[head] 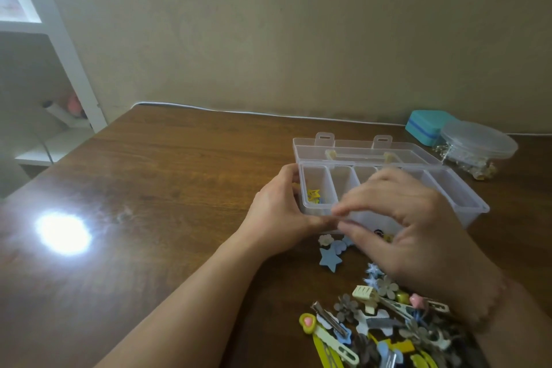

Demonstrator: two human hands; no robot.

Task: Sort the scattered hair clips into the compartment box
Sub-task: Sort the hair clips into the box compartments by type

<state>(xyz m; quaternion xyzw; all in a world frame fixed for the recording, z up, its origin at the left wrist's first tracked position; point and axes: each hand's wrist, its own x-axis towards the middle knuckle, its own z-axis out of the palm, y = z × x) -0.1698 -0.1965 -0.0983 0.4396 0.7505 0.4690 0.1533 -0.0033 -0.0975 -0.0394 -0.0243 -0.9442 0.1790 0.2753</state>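
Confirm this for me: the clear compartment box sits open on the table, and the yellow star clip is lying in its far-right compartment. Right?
Not quite. The head view shows the yellow star clip in the far-left compartment of the compartment box, beside the left hand, not the far-right one. The rest holds: the clear box sits open on the table.

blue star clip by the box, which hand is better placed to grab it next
Right, probably. The left hand grips the compartment box corner, steadying it, while the right hand hovers, blurred, just above the blue star clip.
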